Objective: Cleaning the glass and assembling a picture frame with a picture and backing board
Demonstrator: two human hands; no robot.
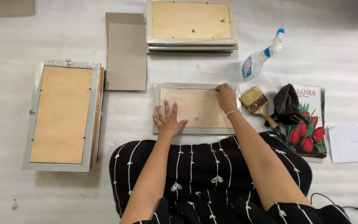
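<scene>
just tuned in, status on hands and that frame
Left hand flat on frame backing. Right hand fingertips at its top edge. Brush lies beside, apart.

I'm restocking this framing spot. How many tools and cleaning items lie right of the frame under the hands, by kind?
Clear plastic spray bottle with blue nozzle: 1
Wooden-handled bristle brush: 1
Crumpled black cloth: 1
Total: 3

Small picture-framing workspace on a white padded floor point(42, 37): stacks of silver frames point(63, 114) lying back-up, grey backing boards point(126, 56), spray bottle point(260, 56), dusting brush point(258, 103).
</scene>
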